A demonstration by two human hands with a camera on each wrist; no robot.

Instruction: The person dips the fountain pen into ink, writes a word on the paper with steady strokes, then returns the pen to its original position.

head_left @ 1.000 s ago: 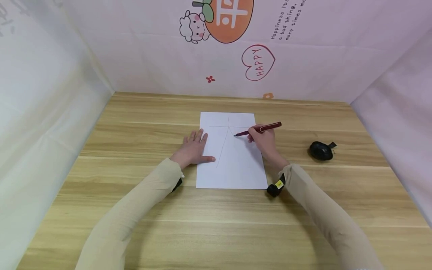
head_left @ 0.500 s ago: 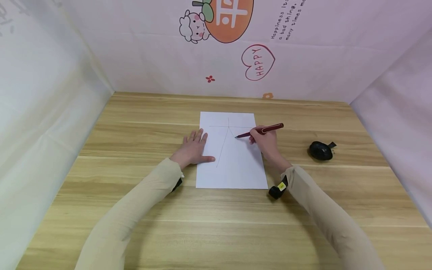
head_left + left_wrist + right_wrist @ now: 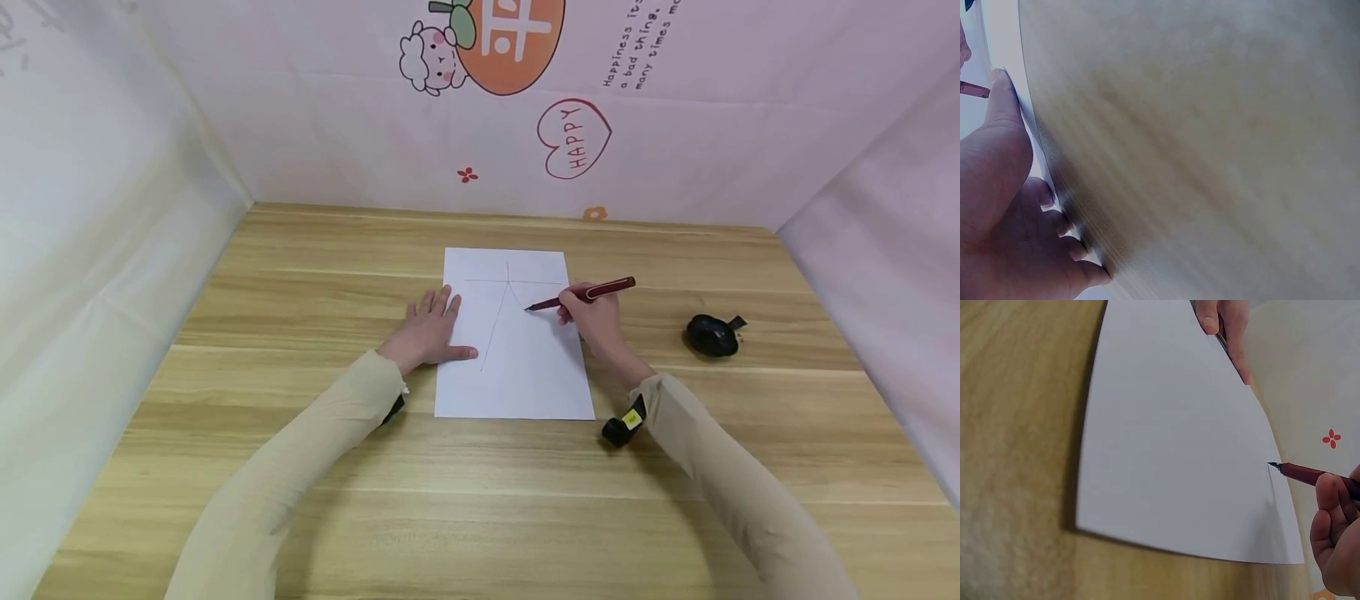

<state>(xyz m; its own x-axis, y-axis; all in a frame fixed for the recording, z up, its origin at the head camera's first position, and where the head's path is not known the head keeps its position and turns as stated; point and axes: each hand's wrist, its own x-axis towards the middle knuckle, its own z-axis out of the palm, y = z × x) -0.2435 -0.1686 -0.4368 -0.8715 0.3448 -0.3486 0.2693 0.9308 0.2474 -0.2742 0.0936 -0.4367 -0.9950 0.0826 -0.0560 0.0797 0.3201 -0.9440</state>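
Maroon pen (image 3: pixel 613 287) is pinched in right grip (image 3: pixel 596 321); left grip (image 3: pixel 426 333) rests spread on paper (image 3: pixel 517 383).

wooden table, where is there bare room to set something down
Bare table lies left of the left hand, and between the sleeves, nearer than the paper. Crowded: the paper's right edge, with right hand, pen and wrist camera.

The person wore a long, plain beige cloth left sleeve (image 3: pixel 292 468), creased, with a speck of white (image 3: pixel 406 389) at its cuff (image 3: pixel 387 377), and a matching right sleeve (image 3: pixel 731 477). By the right cuff (image 3: pixel 657 395) sat a rounded black wrist camera (image 3: pixel 617 432) with a yellow label (image 3: pixel 632 417); a black sliver (image 3: pixel 393 409) showed beside the left one.
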